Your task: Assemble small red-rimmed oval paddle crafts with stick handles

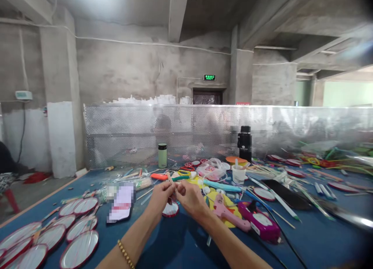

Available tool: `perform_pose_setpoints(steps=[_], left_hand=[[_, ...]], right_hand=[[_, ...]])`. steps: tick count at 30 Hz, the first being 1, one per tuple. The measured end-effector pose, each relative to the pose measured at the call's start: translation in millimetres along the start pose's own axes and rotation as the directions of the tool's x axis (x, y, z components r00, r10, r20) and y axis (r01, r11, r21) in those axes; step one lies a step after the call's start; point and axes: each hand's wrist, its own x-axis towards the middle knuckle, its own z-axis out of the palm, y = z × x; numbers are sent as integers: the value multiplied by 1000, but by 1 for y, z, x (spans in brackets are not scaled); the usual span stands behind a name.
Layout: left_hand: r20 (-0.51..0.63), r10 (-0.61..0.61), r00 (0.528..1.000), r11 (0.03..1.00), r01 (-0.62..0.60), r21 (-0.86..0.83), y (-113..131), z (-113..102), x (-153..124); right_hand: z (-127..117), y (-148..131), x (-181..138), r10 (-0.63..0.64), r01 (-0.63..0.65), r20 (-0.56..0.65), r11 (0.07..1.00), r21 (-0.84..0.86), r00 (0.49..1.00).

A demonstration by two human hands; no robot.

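My left hand [161,196] and my right hand [190,199] meet over the middle of the table, fingertips pinched together. Between them they grip a flat, pale wooden stick [169,178], whose upper end pokes out above the fingers. Just below the fingers shows a small white disc with a red rim [170,210]; whether it joins the stick is hidden by my hands. Close to my right forearm lies a pink glue gun [227,214], resting partly on yellow pieces. An orange-handled tool [159,176] is just beyond my fingers.
Several red-rimmed round fans [79,249] lie at the left, near a phone [121,203]. A purple device [259,222] with black cables sits right. Behind stand a green bottle [162,155], a white cup [239,175] and a black flask [244,144], before a perforated metal screen [131,125].
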Motion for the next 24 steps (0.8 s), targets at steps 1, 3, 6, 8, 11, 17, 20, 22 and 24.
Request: perform_pose_setpoints(steps=[1, 3, 6, 8, 11, 17, 20, 22, 24], left_hand=[[7, -11, 1000, 1000, 11, -7, 1, 0, -1], [-4, -36, 999, 999, 36, -23, 3, -1, -3], [-63, -50, 997, 999, 49, -18, 6, -3, -5], [-84, -55, 995, 998, 58, 38, 7, -5, -5], [-70, -55, 996, 987, 65, 145, 5, -6, -4], [-43, -41, 998, 966, 51, 255, -1, -4, -1], [-40, 6, 999, 943, 8, 334, -3, -5, -1], [-31, 35, 999, 923, -20, 385, -4, -5, -2], [-30, 43, 999, 904, -26, 426, -4, -5, -2]], right_hand=[[-2, -1, 0, -3, 3, 26, 1000, 30, 1000], [-10, -1, 2, -11, 5, 81, 998, 70, 997], [-27, 7, 12, 44, -44, 50, 999, -6, 998], [-38, 17, 19, 102, -108, -50, 984, -142, 994], [-49, 29, 23, 127, -129, -30, 916, -380, 991], [-48, 33, 19, 117, -36, 141, 877, -479, 983], [-49, 36, 20, 160, -48, 169, 847, -529, 973], [-50, 38, 20, 180, -45, 189, 830, -556, 965], [-48, 39, 18, 176, -17, 228, 825, -565, 958]])
